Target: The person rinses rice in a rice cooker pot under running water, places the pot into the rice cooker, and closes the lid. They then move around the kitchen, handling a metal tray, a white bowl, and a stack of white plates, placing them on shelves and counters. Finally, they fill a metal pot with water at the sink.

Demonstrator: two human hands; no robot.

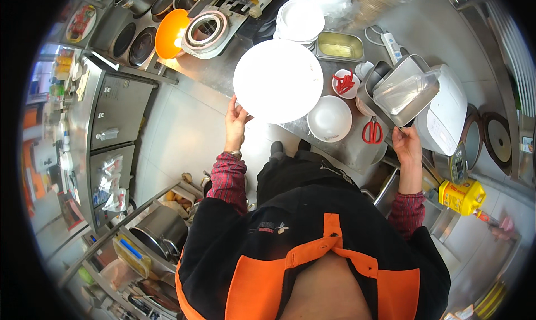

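Note:
My left hand (237, 125) grips the near-left rim of a large white plate (278, 81), which is held over the edge of a steel worktop (351, 154). At the right, my right hand (406, 144) has its fingers on the near corner of a rectangular steel pan (418, 75); its grip on it is partly hidden. Clear plastic lies inside that pan. Between my hands are a white bowl (330, 118), red-handled scissors (372, 131) and a small white bowl (344, 84) of red strips.
Stacked white plates (299, 18) and a steel container (340, 46) of pale food stand behind the large plate. A white appliance (444, 110) is beside the pan. Upper left are an orange bowl (171, 33) and a gas burner (206, 29). A yellow jug (460, 196) stands at right.

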